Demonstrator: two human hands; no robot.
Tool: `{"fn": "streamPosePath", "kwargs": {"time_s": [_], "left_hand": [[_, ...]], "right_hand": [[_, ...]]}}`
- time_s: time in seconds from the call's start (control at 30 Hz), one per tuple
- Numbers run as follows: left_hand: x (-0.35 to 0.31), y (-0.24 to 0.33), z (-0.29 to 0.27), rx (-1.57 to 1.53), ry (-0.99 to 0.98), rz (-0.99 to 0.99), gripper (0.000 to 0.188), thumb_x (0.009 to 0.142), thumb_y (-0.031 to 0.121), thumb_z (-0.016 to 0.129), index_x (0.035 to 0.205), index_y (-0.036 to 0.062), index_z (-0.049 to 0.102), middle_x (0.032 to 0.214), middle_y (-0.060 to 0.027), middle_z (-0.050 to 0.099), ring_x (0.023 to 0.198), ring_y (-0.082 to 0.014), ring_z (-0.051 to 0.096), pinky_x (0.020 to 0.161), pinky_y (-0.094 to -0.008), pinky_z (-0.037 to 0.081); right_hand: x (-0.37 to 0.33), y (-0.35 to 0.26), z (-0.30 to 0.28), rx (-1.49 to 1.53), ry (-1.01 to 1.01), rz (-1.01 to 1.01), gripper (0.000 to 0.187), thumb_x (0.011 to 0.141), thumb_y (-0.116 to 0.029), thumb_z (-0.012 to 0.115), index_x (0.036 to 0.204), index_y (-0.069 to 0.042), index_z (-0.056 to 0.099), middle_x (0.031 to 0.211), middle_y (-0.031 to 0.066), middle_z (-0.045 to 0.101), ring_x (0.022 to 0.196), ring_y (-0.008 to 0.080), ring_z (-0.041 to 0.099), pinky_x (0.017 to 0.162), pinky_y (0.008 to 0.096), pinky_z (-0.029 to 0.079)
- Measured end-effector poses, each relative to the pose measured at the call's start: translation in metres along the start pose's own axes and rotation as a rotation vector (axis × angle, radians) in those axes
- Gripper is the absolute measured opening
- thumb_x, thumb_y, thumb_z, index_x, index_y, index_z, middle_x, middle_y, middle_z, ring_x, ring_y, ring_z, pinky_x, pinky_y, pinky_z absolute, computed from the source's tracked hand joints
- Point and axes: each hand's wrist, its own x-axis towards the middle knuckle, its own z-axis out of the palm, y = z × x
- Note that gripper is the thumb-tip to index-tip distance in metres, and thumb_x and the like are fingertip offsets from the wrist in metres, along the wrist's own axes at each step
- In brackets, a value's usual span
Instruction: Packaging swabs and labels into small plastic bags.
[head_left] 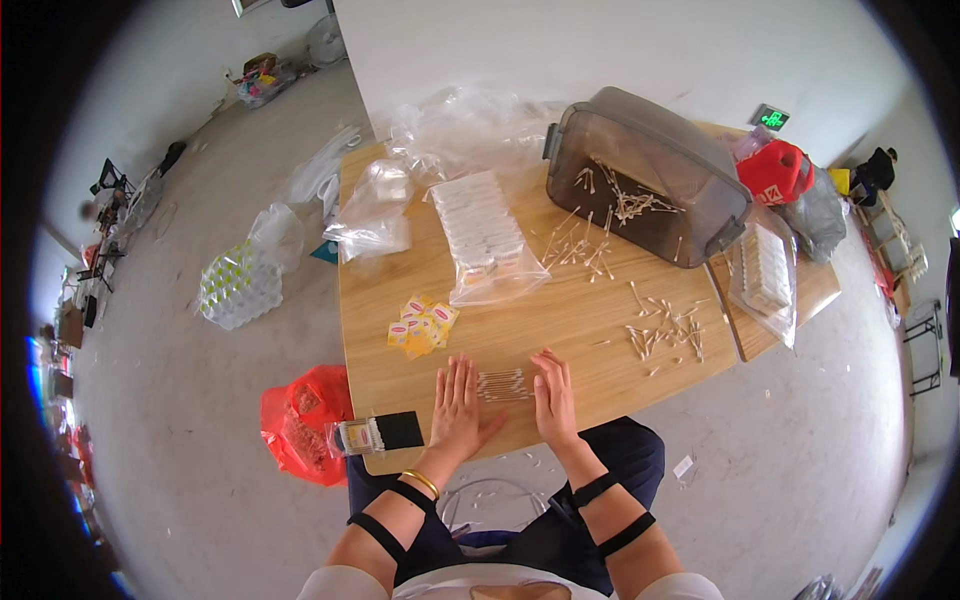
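A row of cotton swabs [504, 384] lies side by side on the wooden table [600, 390], between my two hands. My left hand [457, 408] rests flat at the left end of the row, with its fingers stretched out and the thumb apart. At the right end stands my right hand [555, 398] on its edge, its fingers slightly bent and holding nothing. Beyond my left hand is a loose pile of small yellow and white cards [423, 325]. Scattered cotton swabs [665, 330] lie farther off to the right.
A grey translucent bin [640, 120] lies tipped at the back, swabs spilling out. Bagged swab packs [480, 225] lie left of it, another bagged pack [765, 268] at right. A black-and-clear package [375, 433] sits at the near left edge, beside a red bag [300, 425].
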Motion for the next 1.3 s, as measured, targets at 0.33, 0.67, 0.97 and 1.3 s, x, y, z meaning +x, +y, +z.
{"fn": "streamPosePath", "kwargs": {"time_s": [0.33,0.67,0.97,1.3], "left_hand": [[0.003,0.018,0.013,0.235,-0.053,-0.034,0.09,0.092,0.044,0.061,0.152,-0.008,0.02,0.161,-0.0278,0.018,0.152,-0.0395,0.012,0.123,-0.053,0.008],[-0.003,0.012,0.001,0.148,-0.116,0.013,0.086,0.098,0.058,0.043,0.157,0.0016,0.019,0.166,-0.0118,0.014,0.154,-0.0246,0.01,0.123,-0.0534,0.002],[-0.006,0.009,0.0,0.081,-0.108,0.038,0.09,0.097,0.067,0.028,0.158,0.0008,0.016,0.166,-0.0128,0.014,0.154,-0.0271,0.009,0.123,-0.0544,0.0],[-0.008,0.001,0.017,0.09,-0.031,-0.082,0.094,0.097,0.066,0.03,0.154,-0.0076,0.019,0.164,-0.0225,0.012,0.154,-0.0313,0.004,0.122,-0.0549,-0.002]], "right_hand": [[0.006,-0.008,0.047,0.054,-0.115,-0.02,0.033,0.1,-0.012,0.047,0.132,-0.001,0.051,0.137,0.0236,0.05,0.136,0.0425,0.04,0.115,0.0477,0.032],[-0.012,0.005,-0.017,-0.396,-0.193,-0.085,0.051,0.097,-0.016,0.052,0.144,0.0,0.042,0.147,0.0199,0.043,0.143,0.0378,0.034,0.119,0.0516,0.024],[-0.032,-0.002,-0.005,-0.678,-0.429,-0.144,0.084,0.092,-0.046,0.059,0.154,0.0,0.026,0.16,0.0227,0.025,0.15,0.0368,0.021,0.122,0.0517,0.016],[-0.024,0.005,0.03,-0.856,-0.433,-0.23,0.084,0.093,-0.046,0.051,0.153,0.005,0.022,0.16,0.0283,0.019,0.151,0.0403,0.015,0.123,0.0505,0.014]]}}
